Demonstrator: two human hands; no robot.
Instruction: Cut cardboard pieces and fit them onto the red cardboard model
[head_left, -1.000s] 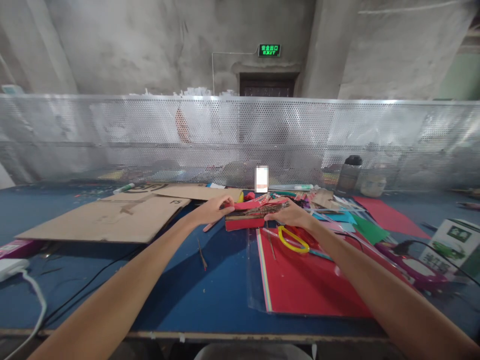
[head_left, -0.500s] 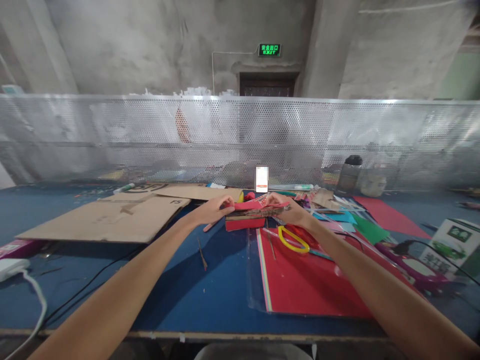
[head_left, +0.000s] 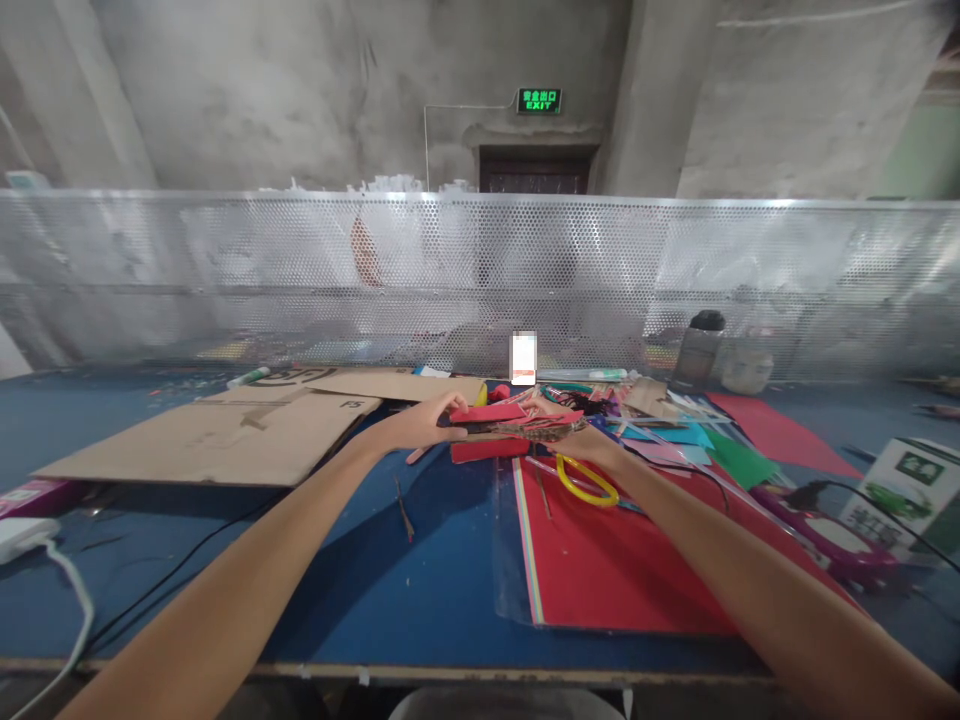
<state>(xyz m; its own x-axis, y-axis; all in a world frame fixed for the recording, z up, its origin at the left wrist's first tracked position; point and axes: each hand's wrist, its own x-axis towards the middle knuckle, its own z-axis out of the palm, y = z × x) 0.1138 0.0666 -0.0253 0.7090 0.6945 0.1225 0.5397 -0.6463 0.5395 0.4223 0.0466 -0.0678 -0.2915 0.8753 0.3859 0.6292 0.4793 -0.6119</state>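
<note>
Both hands are closed on a small red paper piece (head_left: 491, 412) with a rough brown layer of thin twigs (head_left: 532, 430) along its near side. My left hand (head_left: 427, 422) pinches its left end between thumb and fingers. At the right end, my right hand (head_left: 577, 438) grips it, with some fingers hidden behind the piece. Just below sits a red block-like part (head_left: 490, 451), and I cannot tell whether it is joined to the piece above. A yellow loop handle (head_left: 587, 482), like that of scissors, lies beside my right wrist. One loose twig (head_left: 405, 510) rests on the blue table.
Flat cardboard (head_left: 217, 435) covers the table's left side. A stack of red paper (head_left: 630, 570) lies in front on the right. Coloured scraps (head_left: 682, 435), a green-printed box (head_left: 904, 490) and a dark-capped bottle (head_left: 697, 350) stand farther right. A lit phone (head_left: 523, 358) is behind my hands.
My right hand has shifted slightly down and turned. The twig layer has tilted and now reaches across to my left fingers, covering more of the red block-like part.
</note>
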